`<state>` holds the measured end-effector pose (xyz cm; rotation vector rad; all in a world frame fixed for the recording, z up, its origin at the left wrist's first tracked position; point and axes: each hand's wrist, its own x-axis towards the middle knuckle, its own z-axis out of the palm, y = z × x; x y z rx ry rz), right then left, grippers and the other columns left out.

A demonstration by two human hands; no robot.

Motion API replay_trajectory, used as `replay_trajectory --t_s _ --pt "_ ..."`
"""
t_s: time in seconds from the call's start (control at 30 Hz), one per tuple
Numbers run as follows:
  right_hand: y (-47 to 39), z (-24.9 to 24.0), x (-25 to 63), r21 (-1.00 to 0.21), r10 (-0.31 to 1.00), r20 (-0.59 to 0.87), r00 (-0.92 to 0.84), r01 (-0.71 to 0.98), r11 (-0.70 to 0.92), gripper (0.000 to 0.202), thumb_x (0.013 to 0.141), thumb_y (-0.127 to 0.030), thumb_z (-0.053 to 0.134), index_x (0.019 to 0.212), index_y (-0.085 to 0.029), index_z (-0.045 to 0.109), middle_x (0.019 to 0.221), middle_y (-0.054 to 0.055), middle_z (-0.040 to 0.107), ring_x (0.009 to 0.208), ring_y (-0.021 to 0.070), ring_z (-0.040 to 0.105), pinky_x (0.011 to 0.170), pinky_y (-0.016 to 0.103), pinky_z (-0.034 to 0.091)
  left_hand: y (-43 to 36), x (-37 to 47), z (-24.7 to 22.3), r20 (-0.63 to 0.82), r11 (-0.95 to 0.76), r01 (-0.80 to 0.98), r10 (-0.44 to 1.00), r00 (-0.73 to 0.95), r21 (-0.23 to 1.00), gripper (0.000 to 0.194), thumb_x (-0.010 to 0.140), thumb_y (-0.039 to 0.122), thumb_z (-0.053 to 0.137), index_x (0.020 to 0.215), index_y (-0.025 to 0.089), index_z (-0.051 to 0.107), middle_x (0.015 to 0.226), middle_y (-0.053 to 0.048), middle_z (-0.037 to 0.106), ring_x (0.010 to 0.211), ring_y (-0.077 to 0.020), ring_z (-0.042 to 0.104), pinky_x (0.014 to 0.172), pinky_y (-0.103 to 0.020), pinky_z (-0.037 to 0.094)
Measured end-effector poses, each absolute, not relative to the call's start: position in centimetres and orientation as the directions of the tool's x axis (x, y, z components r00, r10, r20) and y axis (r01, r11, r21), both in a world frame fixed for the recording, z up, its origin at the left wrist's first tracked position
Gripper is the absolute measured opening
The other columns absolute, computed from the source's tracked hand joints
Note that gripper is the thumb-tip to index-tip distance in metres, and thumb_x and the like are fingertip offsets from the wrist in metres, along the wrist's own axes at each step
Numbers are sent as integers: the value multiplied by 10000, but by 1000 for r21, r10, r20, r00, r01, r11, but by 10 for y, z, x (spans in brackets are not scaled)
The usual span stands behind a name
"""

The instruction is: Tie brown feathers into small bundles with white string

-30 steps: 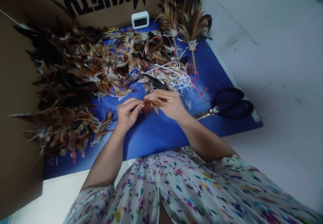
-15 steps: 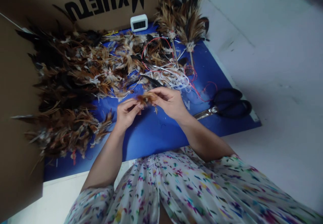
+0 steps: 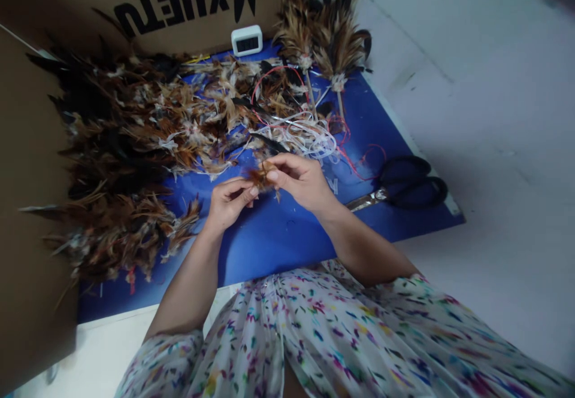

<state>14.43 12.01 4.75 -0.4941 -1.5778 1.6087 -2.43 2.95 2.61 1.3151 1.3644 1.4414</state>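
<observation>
A small tuft of brown feathers [image 3: 261, 176] is held between my two hands above the blue table surface [image 3: 274, 236]. My left hand [image 3: 230, 204] pinches its left end between thumb and fingers. On the other side, my right hand [image 3: 299, 180] has its thumb and fingertips closed on the tuft. Just beyond my hands lie a loose coil of clear plastic cord [image 3: 314, 136] and some thin red string [image 3: 348, 161]. A large heap of brown and black feathers [image 3: 157, 111] spreads to the left and behind.
Black-handled scissors [image 3: 406, 187] lie at the right. Two feather bundles on sticks, one nearer the right [image 3: 339, 45], stand out at the back. A small white digital clock [image 3: 247, 41] is before a cardboard box [image 3: 179, 3]; more cardboard [image 3: 31, 206] borders the left.
My left hand has shifted slightly right. My right thumb has moved left over the tuft, whose brown feathers now fan out more upward.
</observation>
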Motion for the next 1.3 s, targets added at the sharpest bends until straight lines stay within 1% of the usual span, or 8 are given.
replay_trajectory --t_s 0.23,0.47,0.63,0.87,1.0,1.1,1.2,1.3 --pt "131 54 151 -959 841 281 -462 -169 228 357 885 -541 656 918 -193 728 695 -23 649 560 73 541 558 230 462 32 -27 21 117 -152 -78 933 -341 985 198 720 371 845 741 188 772 637 -9 688 469 -84 579 451 -199 453" --pt "154 66 204 -855 866 461 -196 162 492 128 880 -330 680 893 -219 743 726 -17 650 620 101 551 615 258 459 38 -24 29 43 -131 -184 907 -418 974 283 618 392 890 683 164 735 588 -2 681 407 -66 541 421 -188 418" --pt "154 53 235 -738 848 390 -359 428 521 74 805 -187 670 826 -199 741 772 6 698 667 128 577 664 281 468 41 -22 33 -7 -123 -249 885 -465 961 275 575 359 888 655 165 711 560 11 655 398 -63 522 395 -179 399" --pt "154 42 210 -533 697 208 -686 518 669 159 863 -123 592 914 -169 735 928 85 715 860 197 632 825 335 482 44 -27 31 -36 -125 -284 864 -502 950 258 540 321 881 634 165 698 557 15 648 389 -59 514 377 -168 384" --pt "160 41 190 -344 695 77 -715 635 692 166 889 -109 571 967 -133 715 1008 135 702 979 248 625 877 357 465 45 -28 30 -47 -114 -290 866 -497 950 238 549 316 864 634 169 697 560 18 644 391 -54 507 378 -168 381" --pt "162 39 184 -256 702 17 -712 676 691 188 916 -104 505 932 -127 691 1011 149 696 978 258 621 857 357 460 45 -27 29 -45 -107 -292 882 -469 950 218 576 315 847 645 168 702 559 18 635 398 -52 502 386 -169 382" --pt "161 35 184 -260 714 38 -699 683 682 224 927 -102 438 913 -129 660 987 155 687 941 246 612 840 352 458 44 -24 28 -59 -89 -307 896 -441 947 208 591 308 838 650 163 701 564 18 629 406 -49 498 392 -168 380" --pt "160 34 189 -412 723 132 -678 626 662 166 894 -112 474 861 -150 632 943 120 678 874 203 602 814 326 456 44 -23 28 -84 -67 -331 902 -424 941 205 595 300 832 664 158 702 561 22 616 415 -49 496 396 -168 381"
